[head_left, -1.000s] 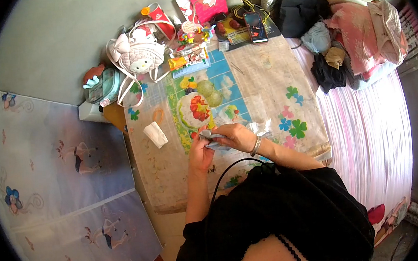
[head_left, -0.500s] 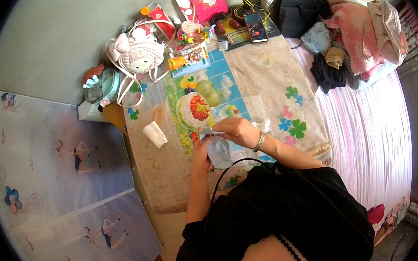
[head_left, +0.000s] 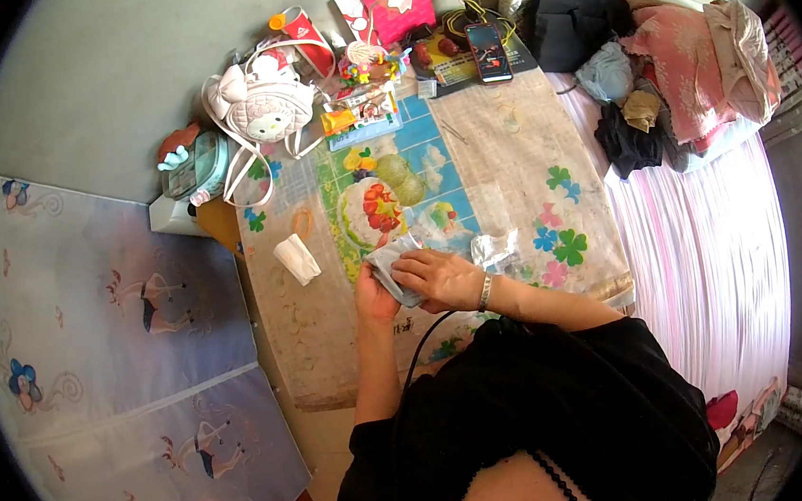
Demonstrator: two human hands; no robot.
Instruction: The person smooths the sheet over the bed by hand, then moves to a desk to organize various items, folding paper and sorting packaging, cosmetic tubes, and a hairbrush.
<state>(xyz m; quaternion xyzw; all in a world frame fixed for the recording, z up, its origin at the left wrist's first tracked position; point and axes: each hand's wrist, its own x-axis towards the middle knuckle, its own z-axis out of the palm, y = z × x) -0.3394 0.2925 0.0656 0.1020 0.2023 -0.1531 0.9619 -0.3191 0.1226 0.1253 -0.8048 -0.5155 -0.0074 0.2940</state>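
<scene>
A small grey cloth (head_left: 391, 263), folded into a compact piece, is held above the patterned table cover near my body. My left hand (head_left: 375, 296) grips its left and lower edge, with the fingers partly hidden beneath it. Across its right side lies my right hand (head_left: 442, 279), fingers together on top of the fabric; a metal bracelet is on that wrist. Crumpled clear plastic (head_left: 494, 249) rests just right of my right hand. To the left of the cloth is a white folded tissue or packet (head_left: 298, 259), beside an orange band (head_left: 302, 223).
Along the table's back are a white bag (head_left: 268, 117), a red cup (head_left: 308, 41), snack packets (head_left: 358, 113) and a phone (head_left: 489, 52). Clothes (head_left: 691, 72) are heaped on the bed at right. A patterned fabric panel (head_left: 138, 302) stands at left.
The grey cloth hung loosely half a second ago and is now folded smaller. My right hand has moved down and left, from pinching its top edge to lying flat over it.
</scene>
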